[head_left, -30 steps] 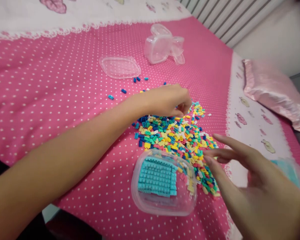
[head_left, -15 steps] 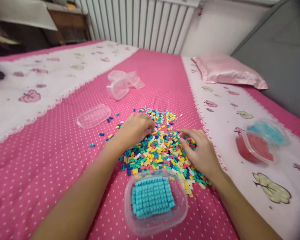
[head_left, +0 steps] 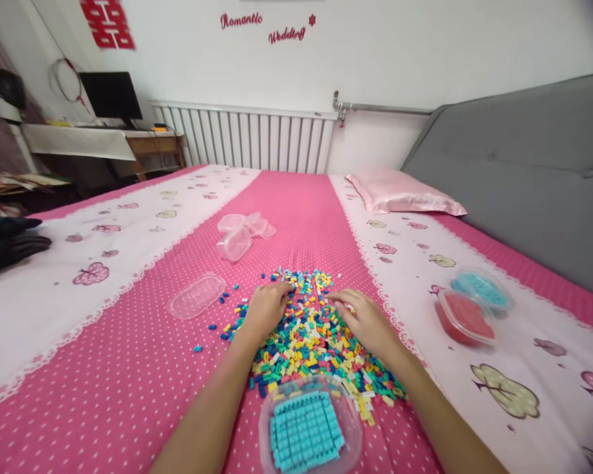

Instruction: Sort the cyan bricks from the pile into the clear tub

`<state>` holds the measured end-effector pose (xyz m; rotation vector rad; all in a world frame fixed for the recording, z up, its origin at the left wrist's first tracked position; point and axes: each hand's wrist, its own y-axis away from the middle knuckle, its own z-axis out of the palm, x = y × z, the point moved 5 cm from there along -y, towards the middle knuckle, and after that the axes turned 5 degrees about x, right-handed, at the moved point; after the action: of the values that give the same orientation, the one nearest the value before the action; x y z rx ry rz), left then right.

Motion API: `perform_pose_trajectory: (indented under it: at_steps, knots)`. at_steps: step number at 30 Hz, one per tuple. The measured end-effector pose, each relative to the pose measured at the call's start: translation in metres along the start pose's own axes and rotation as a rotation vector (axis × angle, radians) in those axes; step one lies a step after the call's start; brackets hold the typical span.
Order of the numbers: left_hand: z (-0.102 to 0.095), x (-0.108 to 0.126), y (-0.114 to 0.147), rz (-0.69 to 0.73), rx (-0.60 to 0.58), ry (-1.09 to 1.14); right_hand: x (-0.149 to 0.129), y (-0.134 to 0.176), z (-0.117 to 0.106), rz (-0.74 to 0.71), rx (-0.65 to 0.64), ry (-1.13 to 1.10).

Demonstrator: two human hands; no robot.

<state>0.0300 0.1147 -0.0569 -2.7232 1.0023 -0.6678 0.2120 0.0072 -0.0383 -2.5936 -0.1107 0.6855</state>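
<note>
The loose brick pile (head_left: 309, 345) lies on the bed (head_left: 296, 197), beyond the open container (head_left: 353, 441). The right hand (head_left: 368, 319) reaches farther across it than one second ago, fingers (head_left: 348, 297) parted, visibly empty. The left hand (head_left: 268, 308) curls palm-down opposite; its grip is indeterminable.

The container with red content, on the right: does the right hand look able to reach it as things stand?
Probably yes: only bedspread shows between the right hand and the red-filled container, though the hand would need to move sideways.
</note>
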Motion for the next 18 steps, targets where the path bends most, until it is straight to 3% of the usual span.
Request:
perform_pose_trajectory:
  at_steps: [7, 12, 18]
  knots:
    - [-0.004, -0.001, 0.003, 0.001, -0.015, 0.003, -0.022, -0.057, 0.049, 0.118, -0.1, 0.18]
    - [-0.006, -0.003, 0.004, -0.004, -0.031, 0.003, -0.023, -0.056, 0.075, 0.124, -0.147, 0.23]
    - [-0.008, 0.001, 0.003, -0.018, -0.05, -0.018, -0.017, -0.05, 0.076, 0.123, -0.16, 0.192]
